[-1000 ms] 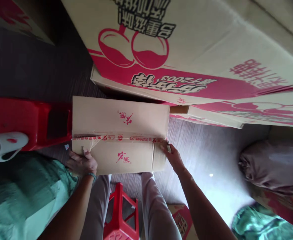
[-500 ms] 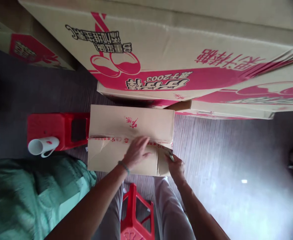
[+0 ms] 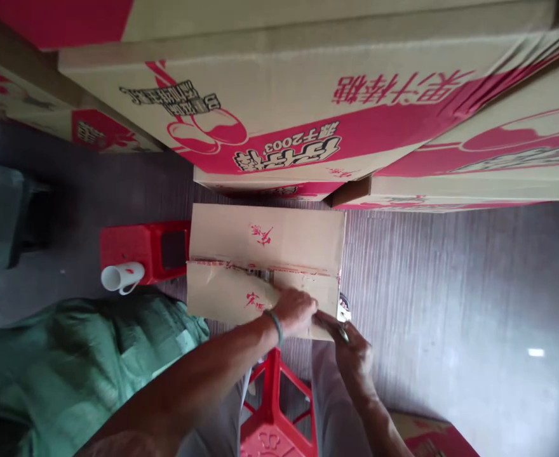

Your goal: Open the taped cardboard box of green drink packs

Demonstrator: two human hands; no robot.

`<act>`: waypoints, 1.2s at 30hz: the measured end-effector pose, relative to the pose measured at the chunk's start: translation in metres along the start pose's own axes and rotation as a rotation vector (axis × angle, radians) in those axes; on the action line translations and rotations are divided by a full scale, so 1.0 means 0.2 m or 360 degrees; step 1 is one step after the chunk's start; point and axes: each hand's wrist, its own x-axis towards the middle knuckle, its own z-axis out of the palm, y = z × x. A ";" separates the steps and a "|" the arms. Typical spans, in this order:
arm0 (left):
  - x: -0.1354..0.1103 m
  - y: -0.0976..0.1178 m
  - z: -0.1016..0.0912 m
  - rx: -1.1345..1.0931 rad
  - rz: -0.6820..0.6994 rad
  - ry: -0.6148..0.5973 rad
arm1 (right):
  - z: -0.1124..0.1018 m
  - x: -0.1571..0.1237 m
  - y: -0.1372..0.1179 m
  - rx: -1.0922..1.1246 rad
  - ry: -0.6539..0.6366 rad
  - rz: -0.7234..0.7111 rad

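A small brown cardboard box (image 3: 265, 238) with red characters and a red tape seam sits on the floor in front of my knees. The seam has split near the middle, showing a dark gap (image 3: 262, 274). My left hand (image 3: 295, 311), with a green bracelet on the wrist, lies on the near flap, its fingers curled at the flap's right part. My right hand (image 3: 353, 352) is closed by the box's near right corner. It holds a small shiny metal tool (image 3: 343, 314) that I cannot name.
Large cartons with pink print (image 3: 308, 108) are stacked right behind the box. A red stool (image 3: 139, 244) with a white mug (image 3: 120, 277) stands at the left. A green sack (image 3: 84, 362) lies at lower left. Another red stool (image 3: 274, 412) is between my legs.
My left hand has gone from the box's left corner across to the right part of the near flap. The right hand drew back from the seam's end. The seam now gapes.
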 end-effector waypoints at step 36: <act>-1.45 -0.53 0.10 0.0058 -0.0958 0.0010 | -0.38 -0.69 0.30 -0.0610 -0.0574 -0.0474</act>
